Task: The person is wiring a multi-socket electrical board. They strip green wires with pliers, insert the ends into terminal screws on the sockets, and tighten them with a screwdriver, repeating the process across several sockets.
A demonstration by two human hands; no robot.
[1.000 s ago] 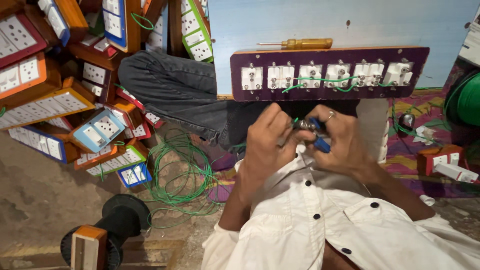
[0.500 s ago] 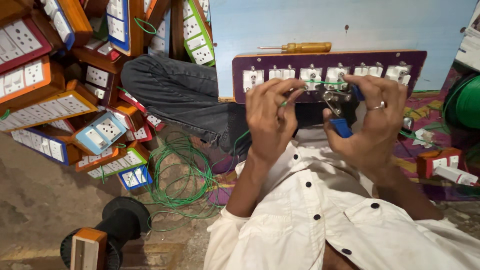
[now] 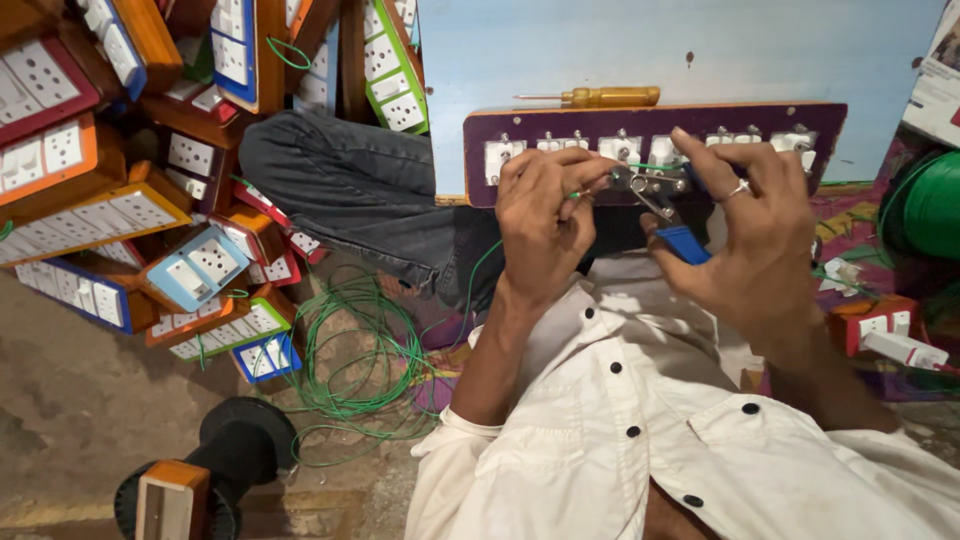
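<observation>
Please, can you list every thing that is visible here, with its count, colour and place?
switch panel: one, purple, on the blue board, under both hands
screwdriver: one, yellow handle, above the panel
pliers: one, blue handles, in the right hand
green wire: one loose heap, on the floor at centre; a strand runs to the panel
switch boards: many, wood boxes with orange, blue, green or red edges, piled at left
wire spool: one, green, right edge
black reel: one, bottom left
left hand: grip pinching wire at the panel
right hand: ringed, grip closed on the pliers
</observation>
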